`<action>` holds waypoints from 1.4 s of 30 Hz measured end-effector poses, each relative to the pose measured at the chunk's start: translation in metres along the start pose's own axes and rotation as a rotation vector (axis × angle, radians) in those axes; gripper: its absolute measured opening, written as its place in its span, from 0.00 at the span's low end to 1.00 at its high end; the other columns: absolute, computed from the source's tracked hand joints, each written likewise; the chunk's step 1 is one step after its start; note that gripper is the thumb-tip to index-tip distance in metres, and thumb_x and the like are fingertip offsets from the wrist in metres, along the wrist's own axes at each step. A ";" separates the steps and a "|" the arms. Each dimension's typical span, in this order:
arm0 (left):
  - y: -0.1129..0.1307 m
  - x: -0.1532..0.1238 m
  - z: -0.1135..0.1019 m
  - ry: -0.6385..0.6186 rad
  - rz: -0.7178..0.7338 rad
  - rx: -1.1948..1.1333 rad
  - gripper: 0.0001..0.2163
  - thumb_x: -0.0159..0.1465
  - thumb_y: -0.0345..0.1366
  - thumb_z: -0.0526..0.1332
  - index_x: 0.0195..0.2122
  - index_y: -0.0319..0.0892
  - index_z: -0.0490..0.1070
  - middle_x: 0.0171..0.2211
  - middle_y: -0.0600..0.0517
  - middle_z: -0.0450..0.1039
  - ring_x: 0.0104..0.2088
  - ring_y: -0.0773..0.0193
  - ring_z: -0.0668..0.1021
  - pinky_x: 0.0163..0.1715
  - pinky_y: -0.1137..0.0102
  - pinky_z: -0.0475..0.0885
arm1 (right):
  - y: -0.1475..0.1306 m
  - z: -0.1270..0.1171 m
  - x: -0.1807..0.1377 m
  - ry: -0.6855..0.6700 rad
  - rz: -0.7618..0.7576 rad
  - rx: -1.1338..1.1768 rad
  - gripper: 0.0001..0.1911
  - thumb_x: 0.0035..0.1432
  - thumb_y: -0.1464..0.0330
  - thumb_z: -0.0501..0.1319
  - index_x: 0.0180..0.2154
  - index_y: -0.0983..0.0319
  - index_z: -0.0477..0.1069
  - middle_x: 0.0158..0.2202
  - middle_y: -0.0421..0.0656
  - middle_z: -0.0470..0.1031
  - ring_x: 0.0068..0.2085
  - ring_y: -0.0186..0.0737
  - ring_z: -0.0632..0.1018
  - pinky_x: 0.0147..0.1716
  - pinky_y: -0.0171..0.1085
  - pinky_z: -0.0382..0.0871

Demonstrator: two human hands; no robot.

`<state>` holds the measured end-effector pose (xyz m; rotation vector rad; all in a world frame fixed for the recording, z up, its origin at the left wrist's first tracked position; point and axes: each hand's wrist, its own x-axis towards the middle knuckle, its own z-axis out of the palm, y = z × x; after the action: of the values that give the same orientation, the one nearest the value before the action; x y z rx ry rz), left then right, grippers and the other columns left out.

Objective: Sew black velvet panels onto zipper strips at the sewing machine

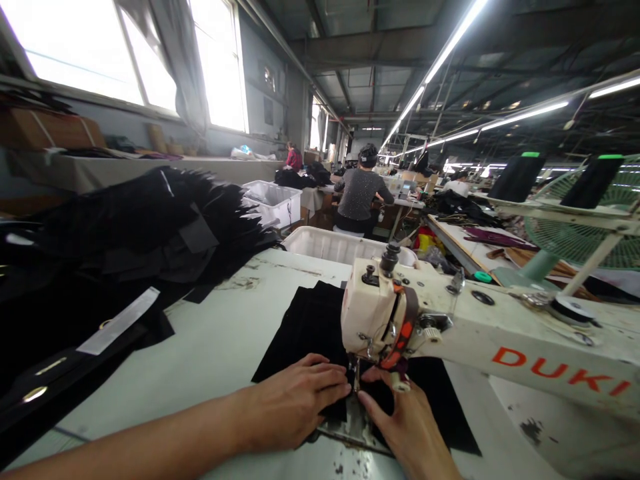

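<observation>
A piece of black fabric (305, 317) lies under the head of a sewing machine (373, 313) and spreads out on both sides of it. My left hand (295, 400) rests flat on the fabric just left of the needle and presser foot (357, 377), its fingers stretched toward them. Close to the foot's right side, my right hand (410, 413) touches the fabric with thumb and forefinger apart. The machine's head partly covers its other fingers.
A tall heap of black cut pieces (150, 220) covers the table's left side, with a strip of pale material (119, 321) on it. Behind the table stands a white plastic bin (320, 241). Thread cones (517, 177) and a green fan (565, 233) stand right. A person (361, 193) sits ahead.
</observation>
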<state>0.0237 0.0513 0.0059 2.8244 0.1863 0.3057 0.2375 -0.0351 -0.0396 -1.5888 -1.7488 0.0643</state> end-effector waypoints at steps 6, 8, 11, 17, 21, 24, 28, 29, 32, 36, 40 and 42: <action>0.001 0.000 -0.002 -0.007 -0.011 0.008 0.27 0.61 0.22 0.55 0.63 0.35 0.62 0.59 0.41 0.68 0.61 0.54 0.69 0.63 0.60 0.59 | 0.003 -0.002 -0.003 0.013 -0.063 0.012 0.10 0.63 0.68 0.55 0.38 0.56 0.76 0.40 0.42 0.80 0.42 0.40 0.81 0.43 0.35 0.76; 0.001 0.000 -0.001 -0.002 -0.012 0.008 0.27 0.61 0.22 0.55 0.63 0.35 0.61 0.59 0.42 0.68 0.61 0.55 0.69 0.63 0.60 0.59 | 0.006 0.001 -0.004 0.034 -0.087 -0.026 0.10 0.64 0.66 0.55 0.39 0.56 0.75 0.41 0.43 0.80 0.42 0.41 0.82 0.43 0.37 0.77; 0.000 0.000 0.000 0.005 -0.003 0.006 0.26 0.63 0.23 0.54 0.64 0.37 0.60 0.60 0.42 0.67 0.60 0.55 0.69 0.62 0.59 0.60 | 0.015 0.006 -0.007 0.035 -0.130 -0.162 0.09 0.63 0.63 0.58 0.40 0.57 0.74 0.41 0.44 0.80 0.42 0.44 0.82 0.41 0.40 0.79; -0.001 0.000 0.000 0.028 0.025 0.017 0.22 0.66 0.26 0.54 0.62 0.35 0.62 0.57 0.42 0.70 0.59 0.55 0.70 0.62 0.62 0.59 | 0.017 0.024 -0.009 0.130 -0.204 -0.462 0.16 0.62 0.64 0.53 0.47 0.65 0.70 0.42 0.55 0.78 0.44 0.56 0.80 0.39 0.52 0.78; -0.002 0.000 0.001 0.021 0.034 0.028 0.21 0.66 0.26 0.54 0.61 0.34 0.63 0.56 0.42 0.70 0.59 0.55 0.70 0.62 0.62 0.60 | 0.011 0.028 -0.007 0.081 -0.190 -0.543 0.16 0.60 0.67 0.54 0.48 0.62 0.70 0.41 0.53 0.78 0.42 0.54 0.80 0.36 0.48 0.76; -0.004 -0.001 0.004 0.025 0.026 0.041 0.21 0.66 0.26 0.54 0.61 0.33 0.64 0.58 0.42 0.69 0.59 0.55 0.70 0.62 0.61 0.60 | 0.014 0.027 -0.004 0.065 -0.154 -0.584 0.14 0.55 0.69 0.57 0.44 0.60 0.72 0.40 0.51 0.78 0.40 0.54 0.80 0.34 0.47 0.74; -0.005 -0.001 0.007 0.033 0.020 0.051 0.22 0.64 0.26 0.55 0.61 0.33 0.65 0.58 0.41 0.69 0.59 0.54 0.71 0.62 0.60 0.61 | 0.018 0.033 0.004 0.106 -0.130 -0.619 0.08 0.54 0.69 0.59 0.37 0.60 0.74 0.36 0.50 0.79 0.37 0.55 0.79 0.35 0.48 0.72; -0.005 -0.001 0.007 0.032 0.024 0.053 0.23 0.64 0.26 0.55 0.61 0.34 0.65 0.58 0.41 0.69 0.59 0.54 0.71 0.62 0.61 0.61 | 0.018 0.035 0.008 0.122 -0.122 -0.628 0.07 0.55 0.70 0.59 0.35 0.59 0.75 0.35 0.49 0.79 0.38 0.55 0.79 0.35 0.49 0.72; -0.005 -0.002 0.007 0.035 0.028 0.060 0.24 0.63 0.24 0.56 0.61 0.35 0.64 0.59 0.42 0.69 0.59 0.54 0.71 0.62 0.61 0.60 | 0.016 0.040 0.019 0.167 -0.099 -0.650 0.09 0.58 0.74 0.56 0.31 0.59 0.74 0.29 0.47 0.78 0.35 0.52 0.79 0.37 0.49 0.70; -0.005 -0.003 0.008 0.048 0.019 0.065 0.24 0.63 0.24 0.55 0.62 0.35 0.64 0.59 0.42 0.68 0.60 0.55 0.70 0.62 0.61 0.61 | 0.015 0.020 0.019 0.159 -0.174 -0.629 0.13 0.63 0.72 0.52 0.33 0.60 0.74 0.29 0.47 0.77 0.34 0.49 0.79 0.37 0.47 0.72; -0.003 -0.003 0.009 0.061 0.018 0.050 0.22 0.64 0.25 0.55 0.61 0.34 0.64 0.58 0.41 0.69 0.59 0.55 0.71 0.63 0.62 0.60 | 0.012 -0.015 0.005 0.120 -0.378 -0.565 0.15 0.67 0.62 0.52 0.47 0.61 0.72 0.42 0.49 0.77 0.43 0.48 0.78 0.39 0.44 0.74; -0.002 -0.003 0.009 0.060 0.009 0.046 0.22 0.64 0.25 0.55 0.61 0.35 0.64 0.57 0.42 0.70 0.59 0.55 0.71 0.62 0.62 0.60 | 0.009 -0.023 0.001 0.115 -0.532 -0.530 0.13 0.68 0.66 0.51 0.49 0.60 0.71 0.42 0.46 0.79 0.41 0.44 0.79 0.42 0.42 0.73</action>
<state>0.0231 0.0505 -0.0034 2.8643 0.1966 0.3932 0.2579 -0.0423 -0.0276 -1.3697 -2.1454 -0.7866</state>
